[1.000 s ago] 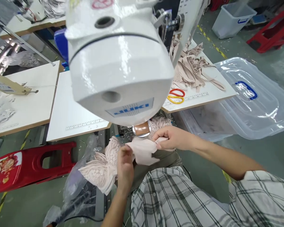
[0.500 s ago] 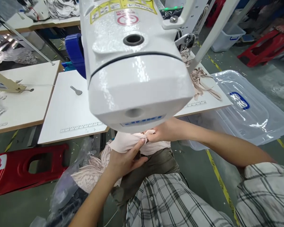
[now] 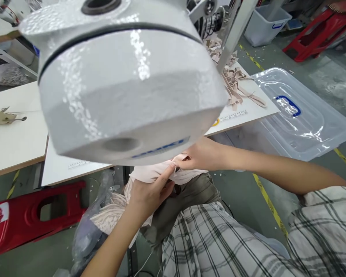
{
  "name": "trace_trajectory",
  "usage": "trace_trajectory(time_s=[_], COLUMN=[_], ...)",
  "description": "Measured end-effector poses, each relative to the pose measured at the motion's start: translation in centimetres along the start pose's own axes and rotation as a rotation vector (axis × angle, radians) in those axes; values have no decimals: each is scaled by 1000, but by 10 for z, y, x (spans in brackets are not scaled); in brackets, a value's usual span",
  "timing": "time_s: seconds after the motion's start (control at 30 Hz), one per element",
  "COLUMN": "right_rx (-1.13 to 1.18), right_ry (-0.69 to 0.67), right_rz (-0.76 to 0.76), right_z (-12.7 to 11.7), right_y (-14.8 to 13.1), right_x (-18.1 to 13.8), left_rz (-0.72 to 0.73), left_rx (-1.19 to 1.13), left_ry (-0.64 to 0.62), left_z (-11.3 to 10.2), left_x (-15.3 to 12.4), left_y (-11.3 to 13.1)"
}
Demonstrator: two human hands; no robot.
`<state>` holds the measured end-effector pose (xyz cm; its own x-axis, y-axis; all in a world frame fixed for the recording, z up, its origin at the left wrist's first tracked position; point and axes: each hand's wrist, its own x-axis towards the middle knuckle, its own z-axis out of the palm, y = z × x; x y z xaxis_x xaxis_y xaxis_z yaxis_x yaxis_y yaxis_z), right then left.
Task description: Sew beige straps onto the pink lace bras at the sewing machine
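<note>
A pale pink lace-trimmed garment (image 3: 150, 173) lies across my lap, its lace end (image 3: 111, 215) hanging down on the left. My left hand (image 3: 151, 192) pinches the cloth between thumb and fingers. Close beside it, my right hand (image 3: 197, 156) grips the same cloth, with its fingers partly hidden under the sewing machine. The white head of the sewing machine (image 3: 132, 96) looms over both hands and covers the needle area.
Pale pink fabric strips (image 3: 236, 88) lie on the sewing table (image 3: 259, 107) at right. Beyond its edge is a clear plastic lid (image 3: 311, 119) with a blue handle. A red stool (image 3: 31, 219) stands at left near a plastic bag (image 3: 89, 238).
My view has moved closer to the machine head, which now fills more of the picture. Both hands keep hold of the garment, with the left fingers slightly more curled.
</note>
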<state>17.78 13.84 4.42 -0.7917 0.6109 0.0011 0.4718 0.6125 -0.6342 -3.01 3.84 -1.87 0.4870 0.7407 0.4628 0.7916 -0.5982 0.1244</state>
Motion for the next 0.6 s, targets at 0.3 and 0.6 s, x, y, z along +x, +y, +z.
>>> trace_trajectory(time_s=[0.3, 0.6], right_rx=[58, 31], right_ry=[308, 414], right_rz=[-149, -185], right_z=[25, 29], right_y=[23, 26], right_x=[-16, -18], left_rz=[-126, -176], left_rx=[-92, 96], left_ry=[-8, -9], left_z=[-4, -4], left_x=[8, 16], left_y=[18, 36])
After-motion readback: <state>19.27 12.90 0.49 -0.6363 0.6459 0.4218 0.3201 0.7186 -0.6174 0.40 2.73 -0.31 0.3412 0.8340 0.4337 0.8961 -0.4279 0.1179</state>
